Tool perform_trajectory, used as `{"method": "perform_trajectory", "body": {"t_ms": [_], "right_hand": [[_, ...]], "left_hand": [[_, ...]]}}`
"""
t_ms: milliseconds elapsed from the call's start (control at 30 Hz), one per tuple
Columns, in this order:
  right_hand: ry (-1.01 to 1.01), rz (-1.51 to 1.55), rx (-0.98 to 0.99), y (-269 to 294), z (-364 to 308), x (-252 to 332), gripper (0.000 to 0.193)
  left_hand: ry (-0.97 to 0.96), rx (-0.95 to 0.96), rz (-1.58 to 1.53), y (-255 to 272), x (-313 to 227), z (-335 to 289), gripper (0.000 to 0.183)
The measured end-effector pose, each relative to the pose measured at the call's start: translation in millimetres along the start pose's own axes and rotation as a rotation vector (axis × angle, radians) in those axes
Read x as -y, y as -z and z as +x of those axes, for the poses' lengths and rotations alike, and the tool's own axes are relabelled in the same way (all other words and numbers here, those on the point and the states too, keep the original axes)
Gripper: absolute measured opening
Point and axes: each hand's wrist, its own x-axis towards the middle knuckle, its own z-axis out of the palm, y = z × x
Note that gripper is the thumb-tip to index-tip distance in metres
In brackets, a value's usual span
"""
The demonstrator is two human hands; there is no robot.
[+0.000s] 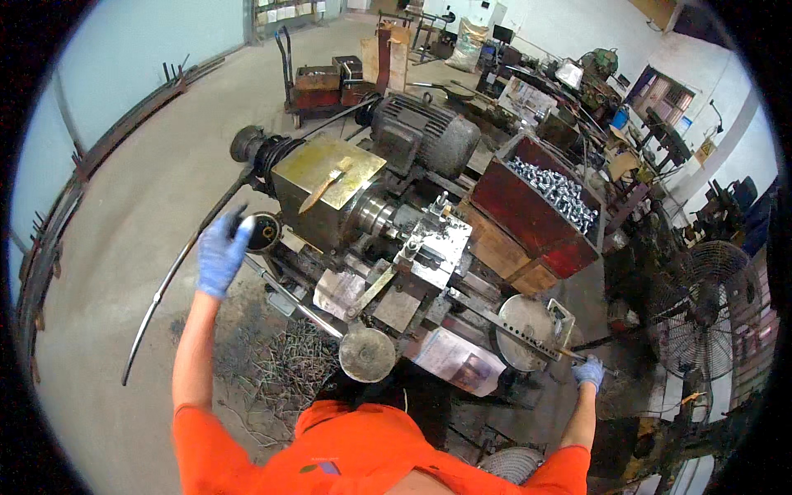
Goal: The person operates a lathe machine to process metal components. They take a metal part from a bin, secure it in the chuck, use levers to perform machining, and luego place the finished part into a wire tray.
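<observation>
My left hand (216,257), in a blue glove, is raised beside the headstock at the left of a small lathe. Its fingers point up, and a small pale, shiny bit shows at the fingertips; what it is I cannot make out. My right hand (588,373), also gloved, is closed around the end of a lever handle (571,355) at the lathe's right end. Between my hands are the metal chuck (376,216) and the tool slide (436,247). A brush (327,183) with a wooden handle lies on the headstock's flat top.
Behind the slide, a red bin (528,223) holds many shiny metal parts. An electric motor (422,136) sits behind the headstock. Metal shavings (289,363) cover the floor in front. A long bar (157,301) slants down at left; a caged fan (701,309) stands right.
</observation>
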Motion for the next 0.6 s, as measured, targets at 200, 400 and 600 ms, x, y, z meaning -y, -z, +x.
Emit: {"method": "perform_trajectory", "body": {"t_ms": [200,400,600], "right_hand": [[-0.008,0.023,-0.151,-28.3,-48.5,-17.0,0.052],[-0.034,0.159,-0.132,-44.0,-118.0,-33.4,0.044],[-0.175,0.181,-0.109,-31.5,-152.8,-14.0,0.043]], "left_hand": [[-0.083,0.127,0.411,-69.9,-29.7,23.9,0.059],[-0.362,-0.001,0.216,-106.1,-19.8,19.6,0.033],[-0.407,0.211,0.093,-121.5,-76.7,-40.2,0.029]]}}
